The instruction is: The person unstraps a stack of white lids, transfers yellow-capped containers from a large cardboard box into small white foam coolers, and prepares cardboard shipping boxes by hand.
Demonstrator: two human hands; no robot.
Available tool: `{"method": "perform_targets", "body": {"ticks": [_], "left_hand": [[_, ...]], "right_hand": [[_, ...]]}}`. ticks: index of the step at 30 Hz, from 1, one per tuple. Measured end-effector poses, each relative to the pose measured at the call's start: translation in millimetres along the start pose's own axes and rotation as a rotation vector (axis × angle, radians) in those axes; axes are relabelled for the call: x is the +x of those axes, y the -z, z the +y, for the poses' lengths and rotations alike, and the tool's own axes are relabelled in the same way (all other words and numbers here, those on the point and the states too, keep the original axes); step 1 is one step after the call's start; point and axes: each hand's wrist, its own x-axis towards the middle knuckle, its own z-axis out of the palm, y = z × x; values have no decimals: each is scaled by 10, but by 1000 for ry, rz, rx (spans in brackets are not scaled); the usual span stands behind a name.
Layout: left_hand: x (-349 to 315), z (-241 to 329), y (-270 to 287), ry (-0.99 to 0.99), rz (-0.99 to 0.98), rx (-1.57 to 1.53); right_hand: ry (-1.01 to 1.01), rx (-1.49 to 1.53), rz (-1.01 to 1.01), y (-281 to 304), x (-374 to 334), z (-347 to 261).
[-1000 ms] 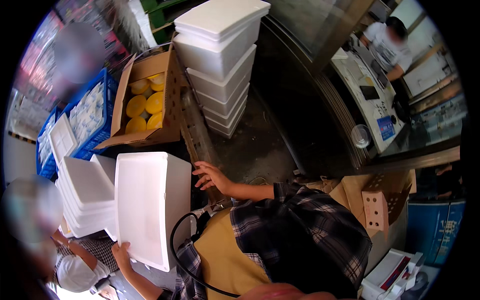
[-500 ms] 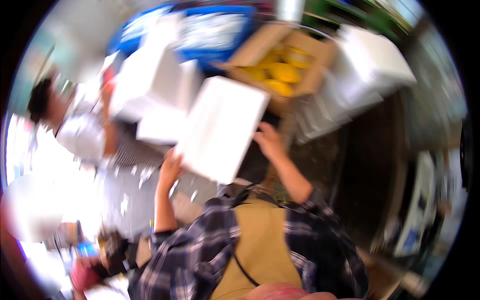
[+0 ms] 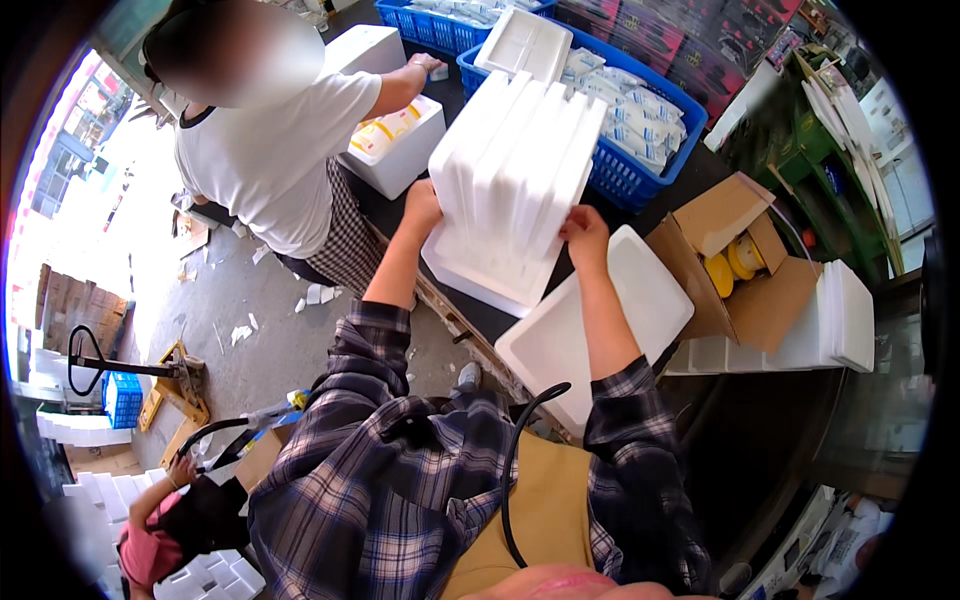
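Both my hands are at a stack of white foam lids (image 3: 515, 160), pressed together like ridged slabs. My left hand (image 3: 423, 206) is closed on its left side, with some fingers hidden behind the foam. At the lower right edge, my right hand (image 3: 585, 236) grips with bent fingers. Beneath the stack is a white foam box (image 3: 485, 275), largely covered by it. A flat white foam lid (image 3: 610, 310) lies on the dark table, partly under my right forearm.
Blue baskets (image 3: 675, 165) of white packets stand behind. At right, an open carton (image 3: 760, 310) holds yellow round items beside stacked white foam (image 3: 850, 315). A co-worker in a white shirt (image 3: 270, 170) stands left by an open foam box (image 3: 395, 165). A pallet jack (image 3: 180, 380) is on the floor.
The view has swung toward the left. A single white foam lid was between my hands; now they are at the foam stack, and a flat lid lies to its right.
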Motion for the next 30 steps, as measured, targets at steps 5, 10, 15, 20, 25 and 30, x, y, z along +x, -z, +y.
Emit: {"method": "perform_targets", "body": {"ticks": [5, 10, 15, 20, 25, 30], "left_hand": [[-58, 17, -4, 104, -168, -164], [-30, 866, 109, 82, -324, -442], [132, 1356, 461, -232, -583, -568], [124, 1288, 232, -217, -522, -440], [235, 1231, 293, -369, -529, -363], [137, 1600, 404, -470, -524, -190]], "right_hand": [[123, -60, 134, -241, -101, 107], [7, 308, 41, -101, -20, -202], [1, 360, -97, 395, -40, -1186], [45, 656, 30, 293, 4, -934], [190, 763, -70, 306, 30, -743], [143, 743, -78, 408, 37, -745]]}}
